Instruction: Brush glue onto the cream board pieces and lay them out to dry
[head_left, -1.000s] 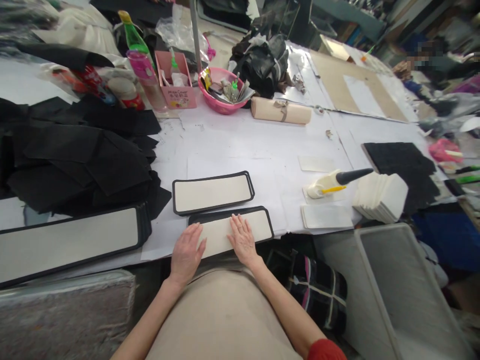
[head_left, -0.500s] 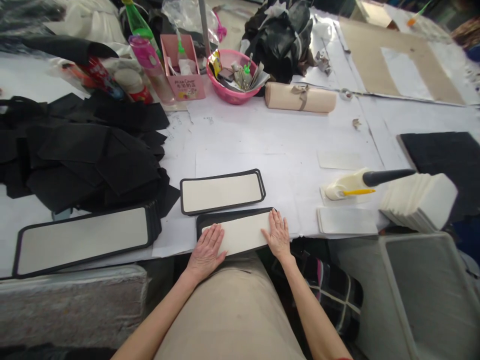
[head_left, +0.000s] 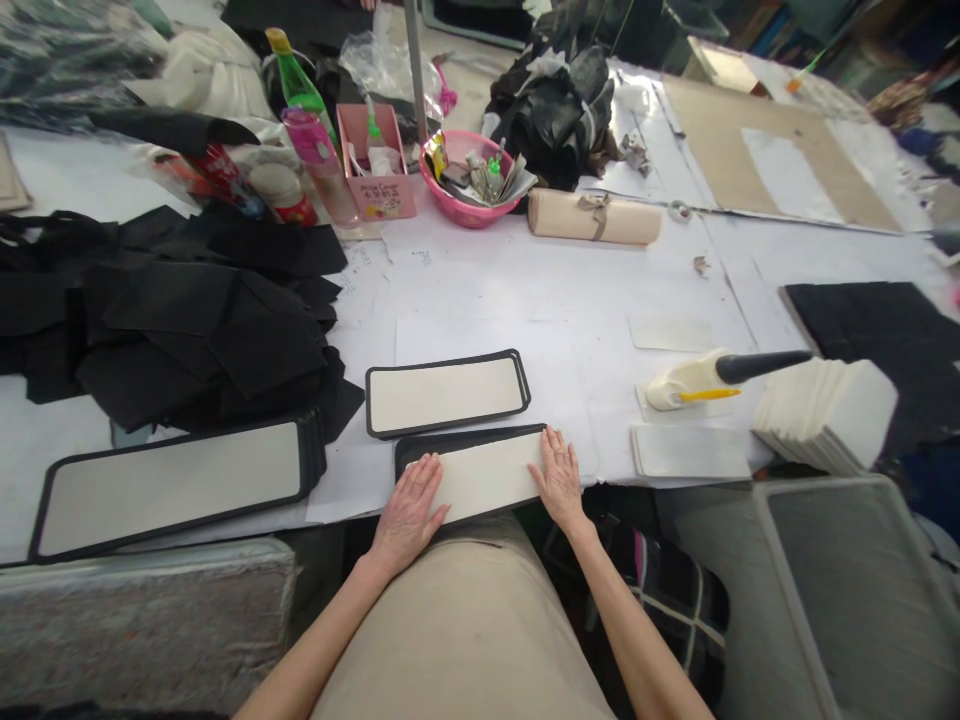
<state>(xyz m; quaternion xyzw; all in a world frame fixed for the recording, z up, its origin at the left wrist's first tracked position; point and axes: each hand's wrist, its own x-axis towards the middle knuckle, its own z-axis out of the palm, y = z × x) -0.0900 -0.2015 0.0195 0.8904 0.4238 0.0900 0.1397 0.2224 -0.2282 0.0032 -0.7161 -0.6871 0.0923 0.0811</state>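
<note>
A cream panel (head_left: 487, 474) lies on a black piece (head_left: 424, 445) at the table's front edge. My left hand (head_left: 409, 508) rests flat on the panel's left end, and my right hand (head_left: 558, 478) lies on its right end, both with fingers stretched out. Just behind is a cream panel with a black border (head_left: 444, 394). To the left sits a stack of longer black-bordered panels (head_left: 172, 485), the top one cream-faced.
A heap of black pieces (head_left: 187, 310) covers the left. Behind stand a pink basin (head_left: 472, 205), a pink box (head_left: 386, 195) and a beige roll (head_left: 592, 217). On the right are a brush (head_left: 765, 365), a stack of white pieces (head_left: 825, 415) and a grey bin (head_left: 832, 490).
The camera view has shifted slightly, so the table items appear a little lower. Both hands remain flat on the cream panel.
</note>
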